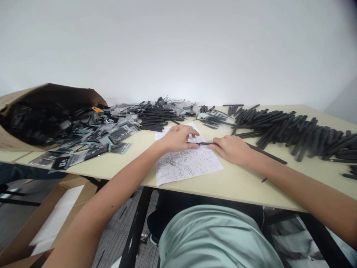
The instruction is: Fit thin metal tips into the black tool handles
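A slim black pen (pixel 205 143) is held level between both hands, just above a white sheet of paper (pixel 181 169) covered in dark scribbles. My left hand (pixel 178 137) has its thumb along the pen's left end, with the index finger curved above it. The right end sits in the closed fingers of my right hand (pixel 232 148). Whether the part at my left fingers is a separate cap is too small to tell. Under my right wrist a longer black stick (pixel 267 153) lies on the table.
Many black pens (pixel 295 130) lie heaped along the right. A smaller black stack (pixel 154 118) lies behind my left hand. Clear packets (pixel 117 130) spill from a cardboard box (pixel 8 137) at left. The table (pixel 240 186) meets the wall behind; an open carton (pixel 75 199) stands below.
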A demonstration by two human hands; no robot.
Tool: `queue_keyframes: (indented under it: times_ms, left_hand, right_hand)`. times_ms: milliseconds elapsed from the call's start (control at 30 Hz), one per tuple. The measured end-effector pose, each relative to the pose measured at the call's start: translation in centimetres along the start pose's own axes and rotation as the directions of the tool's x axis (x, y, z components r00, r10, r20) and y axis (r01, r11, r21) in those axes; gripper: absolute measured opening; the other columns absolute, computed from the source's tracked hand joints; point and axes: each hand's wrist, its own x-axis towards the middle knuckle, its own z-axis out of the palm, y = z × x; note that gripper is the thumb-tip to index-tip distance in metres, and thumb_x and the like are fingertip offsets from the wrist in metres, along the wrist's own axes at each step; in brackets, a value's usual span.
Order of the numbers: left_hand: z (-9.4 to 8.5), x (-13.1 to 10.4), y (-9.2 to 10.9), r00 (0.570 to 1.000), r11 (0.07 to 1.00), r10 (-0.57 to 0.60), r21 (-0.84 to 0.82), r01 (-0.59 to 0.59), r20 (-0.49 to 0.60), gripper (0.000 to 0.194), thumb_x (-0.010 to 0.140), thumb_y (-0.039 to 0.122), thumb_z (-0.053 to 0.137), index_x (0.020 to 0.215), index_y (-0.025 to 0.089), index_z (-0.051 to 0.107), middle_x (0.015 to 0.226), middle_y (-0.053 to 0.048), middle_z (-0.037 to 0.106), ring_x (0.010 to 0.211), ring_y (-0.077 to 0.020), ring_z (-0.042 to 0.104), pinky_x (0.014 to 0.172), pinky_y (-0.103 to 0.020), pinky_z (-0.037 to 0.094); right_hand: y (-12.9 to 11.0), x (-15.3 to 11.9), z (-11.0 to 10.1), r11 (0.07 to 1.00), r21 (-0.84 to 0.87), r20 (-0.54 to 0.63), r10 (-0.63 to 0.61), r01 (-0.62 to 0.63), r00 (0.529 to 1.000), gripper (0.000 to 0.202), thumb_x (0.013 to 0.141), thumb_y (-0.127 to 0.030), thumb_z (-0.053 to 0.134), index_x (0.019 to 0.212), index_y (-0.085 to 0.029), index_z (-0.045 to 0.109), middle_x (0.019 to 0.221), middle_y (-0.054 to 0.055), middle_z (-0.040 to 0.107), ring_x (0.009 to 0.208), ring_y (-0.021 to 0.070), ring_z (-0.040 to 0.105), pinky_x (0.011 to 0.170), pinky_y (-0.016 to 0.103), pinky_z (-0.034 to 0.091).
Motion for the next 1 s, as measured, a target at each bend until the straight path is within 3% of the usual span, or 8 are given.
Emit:
queue_keyframes:
  times_ms: [200,400,633,833,1000]
  left_hand:
    - [0.22,0.25,0.71,0.978,0.977,0.193,-0.081,-0.199,-0.079,0.027,0.092,0.044,0.067,0.101,0.021,0.074,0.091,-0.001,0.073,0.078,-0.0137,0.063,0.073,-0.026,0.04]
    - [0.16,0.05,0.8,0.963,0.966,0.255,-0.016,-0.257,-0.083,0.029,0.1,0.039,0.053,0.098,0.018,0.073,0.091,-0.004,0.072,0.078,-0.0149,0.062,0.071,-0.027,0.038]
    - [-0.04,-0.03,1.02,0.984,0.982,0.179,-0.059,-0.179,0.002,0.038,0.104,0.039,0.043,0.087,0.018,0.069,0.081,-0.003,0.07,0.074,-0.0155,0.06,0.07,-0.028,0.037]
    - [0.2,0.05,0.95,0.992,0.987,0.122,-0.102,-0.124,-0.02,0.033,0.095,0.047,0.06,0.113,0.02,0.063,0.09,-0.002,0.072,0.079,-0.0162,0.064,0.076,-0.028,0.039]
    - [0.14,-0.06,1.0,0.992,0.989,0.116,-0.081,-0.12,-0.054,0.022,0.098,0.041,0.057,0.1,0.02,0.063,0.075,0.001,0.069,0.073,-0.0153,0.063,0.072,-0.027,0.037]
  right_hand:
    - [-0.42,0.0,-0.2,1.0,0.016,-0.062,-0.024,0.025,0.998,0.053,0.106,-0.054,0.027,0.105,-0.018,0.064,0.085,0.011,0.072,0.075,0.024,0.067,0.06,0.031,0.026]
    - [-0.63,-0.05,-0.25,0.999,0.04,-0.078,-0.004,0.007,0.997,0.05,0.106,-0.053,0.029,0.105,-0.019,0.065,0.084,0.01,0.073,0.076,0.0245,0.068,0.059,0.032,0.025]
    - [-0.49,-0.05,-0.2,1.0,0.01,-0.084,-0.005,0.006,0.996,0.051,0.106,-0.054,0.027,0.108,-0.02,0.064,0.087,0.01,0.073,0.08,0.0252,0.068,0.059,0.031,0.025]
    - [-0.32,-0.15,-0.29,0.999,0.035,-0.08,-0.003,0.006,0.997,0.051,0.106,-0.054,0.027,0.103,-0.019,0.064,0.083,0.009,0.072,0.072,0.0227,0.066,0.058,0.031,0.023]
    - [-0.52,-0.29,-0.26,0.997,0.077,-0.127,0.011,-0.001,0.992,0.051,0.106,-0.054,0.027,0.102,-0.02,0.065,0.082,0.009,0.071,0.074,0.0227,0.065,0.06,0.031,0.024]
